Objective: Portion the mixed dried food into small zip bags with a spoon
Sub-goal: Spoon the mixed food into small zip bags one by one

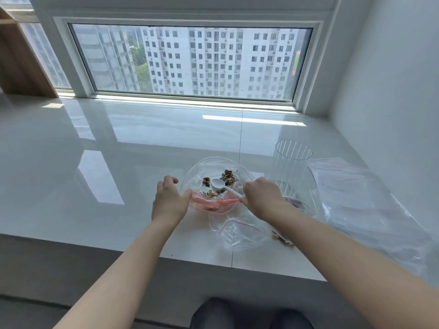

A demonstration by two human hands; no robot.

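Note:
A large clear bag (199, 168) holding mixed dried food (228, 176) lies open on the white sill, with a pink patch at its near edge. My left hand (169, 200) holds the bag's left rim, thumb on the near edge. My right hand (262, 197) grips the handle of a white plastic spoon (222, 185), whose bowl sits inside the bag among the pieces. A small clear zip bag (240, 230) with a red stripe lies just in front, under my right forearm. A little dried food (282, 239) shows beside my right forearm.
A tall ribbed clear cup (291, 167) stands right of the bag. A pile of clear zip bags (361, 198) lies at the right by the wall. The sill's front edge (190, 258) runs close below the bags. My knees (251, 314) are below.

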